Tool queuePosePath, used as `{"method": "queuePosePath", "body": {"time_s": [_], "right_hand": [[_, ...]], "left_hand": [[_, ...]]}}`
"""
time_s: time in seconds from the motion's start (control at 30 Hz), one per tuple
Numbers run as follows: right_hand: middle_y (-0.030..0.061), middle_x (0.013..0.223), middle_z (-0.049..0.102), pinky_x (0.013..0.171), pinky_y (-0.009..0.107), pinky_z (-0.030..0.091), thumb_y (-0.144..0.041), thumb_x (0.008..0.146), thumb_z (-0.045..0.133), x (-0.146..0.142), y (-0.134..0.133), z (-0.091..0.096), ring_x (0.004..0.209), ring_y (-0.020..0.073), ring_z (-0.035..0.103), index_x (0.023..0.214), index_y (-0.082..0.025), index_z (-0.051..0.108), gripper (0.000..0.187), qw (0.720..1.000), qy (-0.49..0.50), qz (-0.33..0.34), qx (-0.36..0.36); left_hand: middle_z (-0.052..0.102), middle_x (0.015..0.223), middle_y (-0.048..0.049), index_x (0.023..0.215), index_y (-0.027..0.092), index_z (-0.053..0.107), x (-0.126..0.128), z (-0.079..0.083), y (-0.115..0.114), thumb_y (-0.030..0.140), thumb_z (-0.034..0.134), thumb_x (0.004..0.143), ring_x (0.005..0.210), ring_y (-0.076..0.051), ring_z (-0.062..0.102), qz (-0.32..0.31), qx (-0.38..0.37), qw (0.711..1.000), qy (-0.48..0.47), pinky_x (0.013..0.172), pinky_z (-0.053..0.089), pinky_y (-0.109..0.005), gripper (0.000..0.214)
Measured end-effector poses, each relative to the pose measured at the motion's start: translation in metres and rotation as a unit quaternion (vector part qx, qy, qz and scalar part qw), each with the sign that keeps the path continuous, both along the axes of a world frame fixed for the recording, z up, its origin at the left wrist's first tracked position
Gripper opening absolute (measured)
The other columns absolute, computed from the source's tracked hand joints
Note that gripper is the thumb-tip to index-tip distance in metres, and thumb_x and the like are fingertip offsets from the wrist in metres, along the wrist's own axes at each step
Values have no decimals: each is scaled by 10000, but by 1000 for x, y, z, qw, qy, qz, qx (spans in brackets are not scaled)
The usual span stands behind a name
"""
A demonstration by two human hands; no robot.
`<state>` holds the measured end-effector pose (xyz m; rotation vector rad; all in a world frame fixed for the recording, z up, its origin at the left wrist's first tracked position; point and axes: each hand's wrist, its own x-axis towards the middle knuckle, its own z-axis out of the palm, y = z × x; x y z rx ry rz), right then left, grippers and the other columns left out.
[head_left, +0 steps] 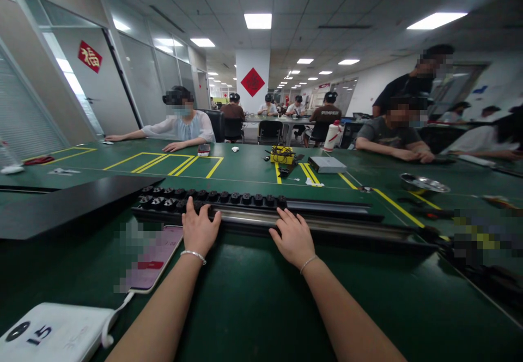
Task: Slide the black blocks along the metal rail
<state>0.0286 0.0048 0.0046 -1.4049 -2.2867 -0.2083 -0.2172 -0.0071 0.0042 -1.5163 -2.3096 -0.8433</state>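
Two long black channel rails lie side by side across the green table. Along the far rail runs a row of small black socket-like modules. In the near rail, several similar modules sit at the left end. My left hand rests over the last of these, fingers apart and tips touching the modules and rail; what lies beneath the fingers is partly hidden. My right hand is open over the middle of the near rail, its fingers stretched toward the far row's right end.
A black panel lies at the left. Nearer me are a phone and a cabled white power bank. Across the table stand a yellow object, a grey box and a metal bowl. Other people sit opposite.
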Motion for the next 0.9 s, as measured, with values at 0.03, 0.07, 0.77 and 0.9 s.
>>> {"method": "queuePosePath", "body": {"time_s": [0.03,0.07,0.77,0.9], "right_hand": [[42,1362,430,1020,427,234,-395,862,418,1,0,0,1265,213,343,917,-211,608,270,1000,-4,4,-2],[48,1370,420,1021,427,233,-397,856,427,2,0,0,1270,215,334,939,-210,605,271,1000,-7,9,-4],[36,1362,431,1039,405,217,-359,850,431,6,-3,-3,1262,208,346,1179,-245,533,363,999,5,36,10],[41,1362,430,1032,412,226,-357,846,439,6,-3,-2,1261,213,349,1169,-248,541,357,999,6,36,9]], "left_hand": [[213,1439,-186,1113,142,580,0,0,0,491,425,778,1319,-314,245,0,-2,1000,-4,1061,236,-462,507],[240,1423,-191,1097,147,591,0,0,-1,489,426,779,1314,-315,256,2,-7,1000,-7,1062,229,-469,495],[266,1424,-174,1254,221,468,4,-2,-1,535,373,790,1319,-346,215,49,-20,997,-48,1013,274,-502,568],[314,1406,-165,1258,237,473,5,2,-3,561,338,790,1318,-341,219,56,-45,996,-54,1005,278,-508,585]]}}
